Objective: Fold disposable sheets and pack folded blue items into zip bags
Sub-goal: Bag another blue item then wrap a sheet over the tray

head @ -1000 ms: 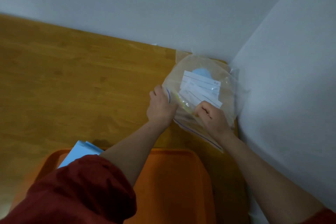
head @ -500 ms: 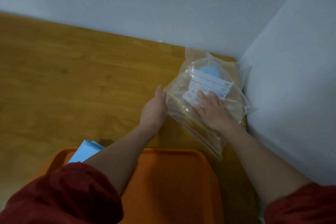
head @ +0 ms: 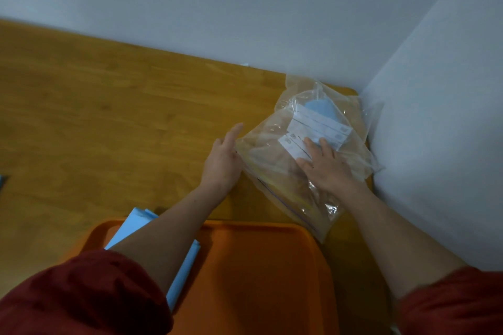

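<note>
A pile of clear zip bags with white label strips lies in the table's far right corner; a folded blue item shows inside one of them. My right hand lies flat on top of the pile, fingers spread over the labels. My left hand rests against the pile's left edge, fingers straight and together, holding nothing. A stack of folded blue sheets lies on the left side of the orange tray, partly hidden under my left forearm.
The wooden table stretches to the left. Grey walls meet at the corner just behind and right of the bags. The orange tray sits at the near edge, under my forearms. A small dark object peeks in at the left frame edge.
My right hand went from pinching the bag's near edge to lying flat on the pile. My left hand let go of the bag's edge and opened beside it.
</note>
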